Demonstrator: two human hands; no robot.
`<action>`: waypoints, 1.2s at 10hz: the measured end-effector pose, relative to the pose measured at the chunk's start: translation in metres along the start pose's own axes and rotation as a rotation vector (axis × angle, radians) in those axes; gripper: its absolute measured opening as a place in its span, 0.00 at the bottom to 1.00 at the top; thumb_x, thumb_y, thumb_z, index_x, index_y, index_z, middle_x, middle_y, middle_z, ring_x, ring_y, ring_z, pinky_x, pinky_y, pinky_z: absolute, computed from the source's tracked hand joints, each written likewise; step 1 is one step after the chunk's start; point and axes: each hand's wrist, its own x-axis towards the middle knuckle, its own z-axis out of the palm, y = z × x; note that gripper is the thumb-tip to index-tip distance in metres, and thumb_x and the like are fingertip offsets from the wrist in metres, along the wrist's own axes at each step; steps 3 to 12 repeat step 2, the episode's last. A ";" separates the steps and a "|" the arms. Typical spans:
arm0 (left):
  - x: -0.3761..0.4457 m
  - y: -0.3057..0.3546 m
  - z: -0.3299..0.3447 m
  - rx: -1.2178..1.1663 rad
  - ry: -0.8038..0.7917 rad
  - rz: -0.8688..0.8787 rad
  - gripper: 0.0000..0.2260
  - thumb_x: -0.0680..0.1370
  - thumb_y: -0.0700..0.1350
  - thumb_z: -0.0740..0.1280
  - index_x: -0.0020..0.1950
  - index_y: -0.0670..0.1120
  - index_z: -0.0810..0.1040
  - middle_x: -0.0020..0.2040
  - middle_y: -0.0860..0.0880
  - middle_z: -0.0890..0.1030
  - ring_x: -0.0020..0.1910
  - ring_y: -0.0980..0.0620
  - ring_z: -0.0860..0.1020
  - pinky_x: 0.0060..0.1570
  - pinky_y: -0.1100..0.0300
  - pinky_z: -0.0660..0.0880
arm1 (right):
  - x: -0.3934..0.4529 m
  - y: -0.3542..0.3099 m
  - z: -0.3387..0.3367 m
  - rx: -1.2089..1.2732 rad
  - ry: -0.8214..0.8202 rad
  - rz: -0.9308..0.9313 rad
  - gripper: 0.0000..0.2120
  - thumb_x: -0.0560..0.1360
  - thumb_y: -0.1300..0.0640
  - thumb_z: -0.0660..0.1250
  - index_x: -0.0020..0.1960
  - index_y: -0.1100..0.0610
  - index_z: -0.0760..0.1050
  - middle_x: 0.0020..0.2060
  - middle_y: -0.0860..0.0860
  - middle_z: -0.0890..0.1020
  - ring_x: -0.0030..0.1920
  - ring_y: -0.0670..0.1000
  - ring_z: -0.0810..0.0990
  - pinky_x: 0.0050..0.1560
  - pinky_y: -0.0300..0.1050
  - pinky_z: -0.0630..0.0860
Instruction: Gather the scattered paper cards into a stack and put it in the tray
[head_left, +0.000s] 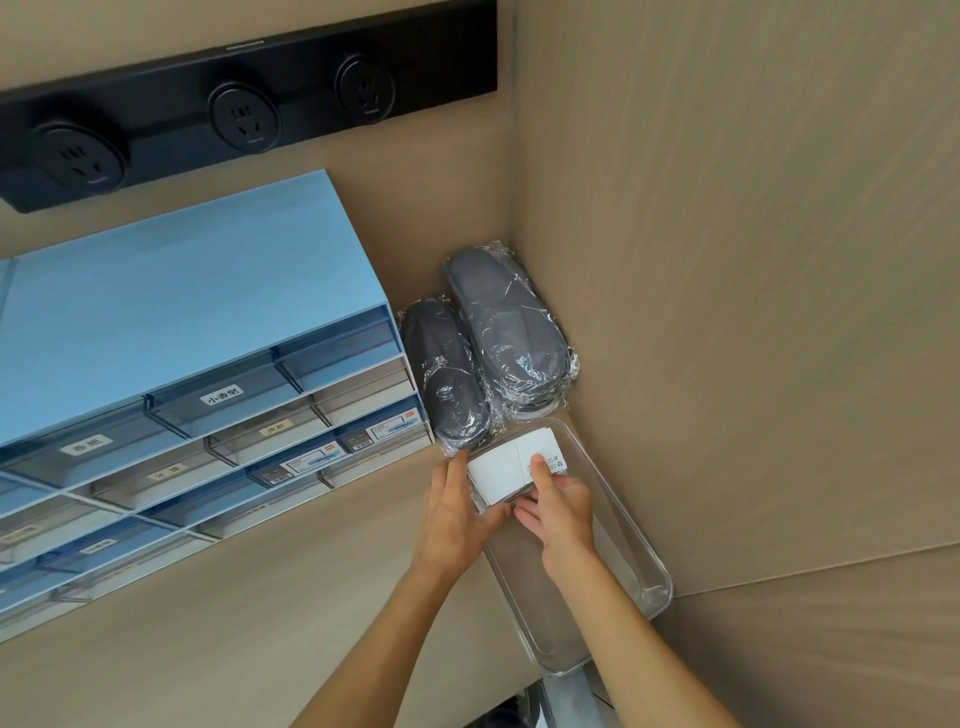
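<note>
Over the far end of the clear tray (655, 597), both hands grip the card stack (511, 462): left hand (457, 512) fingers half curled along its side, right hand (563, 512) thumb pressing on top.

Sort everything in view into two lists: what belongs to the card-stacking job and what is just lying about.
Job:
stack of paper cards
clear tray
left hand
right hand

Lying about:
blue drawer cabinet
two wrapped grey slippers
black socket strip
</note>
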 end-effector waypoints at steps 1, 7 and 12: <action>-0.006 -0.003 -0.007 -0.068 0.015 0.001 0.36 0.69 0.50 0.76 0.72 0.53 0.62 0.64 0.54 0.67 0.63 0.55 0.68 0.57 0.63 0.64 | -0.004 0.002 -0.007 -0.068 0.062 -0.004 0.15 0.75 0.46 0.70 0.40 0.56 0.74 0.37 0.56 0.78 0.35 0.54 0.80 0.31 0.43 0.80; -0.017 -0.004 -0.023 -0.147 0.073 -0.011 0.36 0.70 0.51 0.76 0.73 0.54 0.61 0.63 0.57 0.64 0.63 0.60 0.65 0.61 0.63 0.63 | -0.015 -0.001 -0.014 -0.182 0.106 -0.079 0.15 0.75 0.43 0.68 0.41 0.55 0.75 0.34 0.54 0.76 0.29 0.50 0.75 0.29 0.42 0.77; -0.017 -0.004 -0.023 -0.147 0.073 -0.011 0.36 0.70 0.51 0.76 0.73 0.54 0.61 0.63 0.57 0.64 0.63 0.60 0.65 0.61 0.63 0.63 | -0.015 -0.001 -0.014 -0.182 0.106 -0.079 0.15 0.75 0.43 0.68 0.41 0.55 0.75 0.34 0.54 0.76 0.29 0.50 0.75 0.29 0.42 0.77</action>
